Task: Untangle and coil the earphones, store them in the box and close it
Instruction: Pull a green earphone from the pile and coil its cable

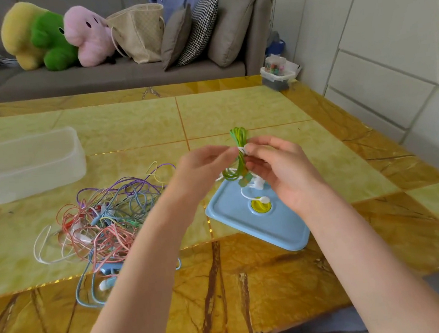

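Both forearms reach forward over the yellow marble table [261, 107], meeting above the blue lid [258, 225]; the left hand [199, 168] is raised with its palm turned rightward, fingertips pinched on the middle of the green earphones [238, 153]; the right hand [281, 170] faces it, thumb and forefinger closed narrowly on the same bundle, the other fingers curled loosely below. The green cable is gathered into a coil, loops standing above the fingers and hanging beneath; white earbuds [263, 199] dangle over the lid's yellow centre. Exactly how the cable wraps between the fingertips is hidden. The tangled pile of earphones [109, 217] lies left of the arms, partly behind the left forearm; the clear box [26, 163] sits open farther left.
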Tool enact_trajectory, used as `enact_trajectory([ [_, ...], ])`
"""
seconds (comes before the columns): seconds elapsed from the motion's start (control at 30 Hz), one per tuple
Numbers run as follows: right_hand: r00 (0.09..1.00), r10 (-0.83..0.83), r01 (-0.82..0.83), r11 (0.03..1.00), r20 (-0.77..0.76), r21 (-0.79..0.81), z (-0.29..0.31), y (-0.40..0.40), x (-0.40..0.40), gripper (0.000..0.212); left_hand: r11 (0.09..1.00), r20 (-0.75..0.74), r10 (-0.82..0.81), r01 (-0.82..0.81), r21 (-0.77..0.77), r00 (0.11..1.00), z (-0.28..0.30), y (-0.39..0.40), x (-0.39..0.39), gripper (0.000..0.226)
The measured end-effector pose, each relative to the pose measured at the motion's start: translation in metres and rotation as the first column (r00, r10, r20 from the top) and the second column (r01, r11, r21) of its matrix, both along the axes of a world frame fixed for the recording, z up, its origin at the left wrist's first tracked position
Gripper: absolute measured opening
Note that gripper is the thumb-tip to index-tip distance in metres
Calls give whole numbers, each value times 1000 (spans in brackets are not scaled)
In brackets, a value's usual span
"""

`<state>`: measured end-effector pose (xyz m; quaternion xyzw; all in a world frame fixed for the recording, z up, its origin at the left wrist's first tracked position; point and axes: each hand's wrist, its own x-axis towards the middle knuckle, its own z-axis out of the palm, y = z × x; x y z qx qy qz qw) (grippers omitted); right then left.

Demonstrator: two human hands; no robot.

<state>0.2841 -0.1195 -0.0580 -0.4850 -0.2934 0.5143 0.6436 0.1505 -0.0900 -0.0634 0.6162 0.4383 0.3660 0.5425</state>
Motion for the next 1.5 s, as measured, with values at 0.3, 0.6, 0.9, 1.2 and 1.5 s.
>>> enact_trajectory([
  [0.3, 986, 127, -129, 992, 112, 9, 5, 1, -4, 17, 996, -174, -52, 64, 64, 983, 1, -5, 17, 24],
  [0.6, 848, 118, -181, 981, 517, 74, 7, -3, 5, 14, 995, -151, -96, 99, 14, 984, 6, -5, 7, 23],
  [0.9, 825, 126, -199, 977, 551, 74, 8, -4, 6, 9, 940, -422, 63, 88, 330, 904, -3, 0, 9, 40],
  [1.2, 835, 174, -233, 971, 522, 49, 9, -4, 4, 10, 879, -457, 224, 23, 476, 861, -5, -1, 5, 53],
  [1.5, 857, 154, -186, 982, 492, 16, 9, -3, 7, 10, 904, -469, 110, 108, 414, 876, 0, -2, 8, 24],
])
